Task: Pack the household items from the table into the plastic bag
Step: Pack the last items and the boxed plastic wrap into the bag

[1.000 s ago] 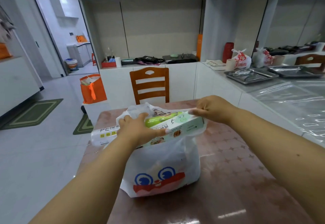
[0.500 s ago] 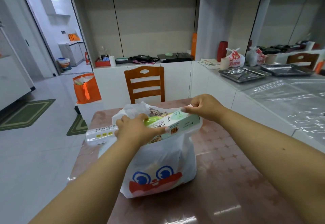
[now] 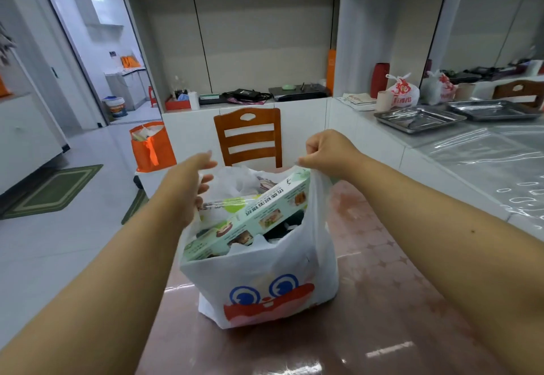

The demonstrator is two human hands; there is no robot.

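Note:
A white plastic bag (image 3: 265, 283) with a blue-eyed, red-mouthed cartoon face stands upright on the reddish table (image 3: 382, 301). Inside it a long pale green box (image 3: 250, 217) lies slanted, its right end raised to the rim. A wrapped roll (image 3: 226, 202) with a green label lies behind the box, with dark items below. My right hand (image 3: 326, 151) pinches the bag's right handle and holds it up. My left hand (image 3: 191, 180) is at the bag's left rim beside the roll, fingers loosely curled on the plastic; the exact grip is hidden.
A wooden chair (image 3: 248, 136) stands at the table's far side. An orange tote (image 3: 151, 146) sits on a low stand to the left. The white counter on the right carries steel trays (image 3: 418, 118), a tied plastic bag (image 3: 403, 92) and a red bottle (image 3: 379, 79).
The green box and roll, held across the bag's mouth before, have dropped inside. My right hand has left the box and lifted the right handle; my left hand has shifted to the left rim.

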